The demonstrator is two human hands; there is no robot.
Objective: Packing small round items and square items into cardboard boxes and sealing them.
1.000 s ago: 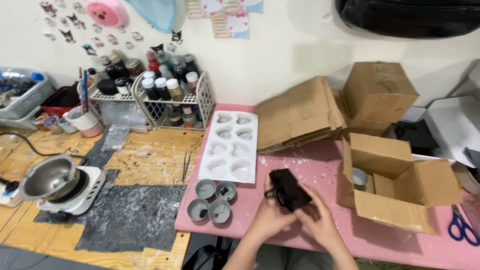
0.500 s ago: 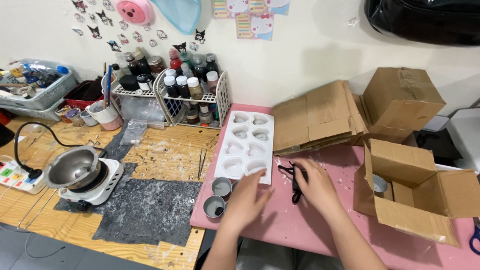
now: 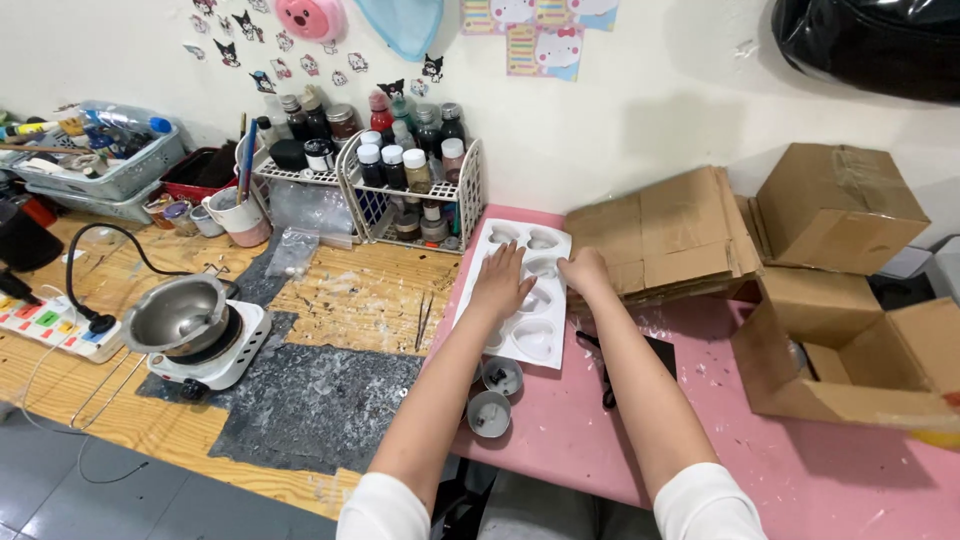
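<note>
White glossy heart-cavity mould (image 3: 522, 300) lies flat on the pink bench (image 3: 640, 420), left hand (image 3: 500, 280) and right hand (image 3: 584, 272) resting open-palmed on it, small grey tins (image 3: 490, 412) at 6 o'clock.

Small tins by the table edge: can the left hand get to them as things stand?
Probably yes. The left hand rests on the white heart mould, and the tins sit in the open just beside its forearm, uncovered, with nothing in between.
</note>
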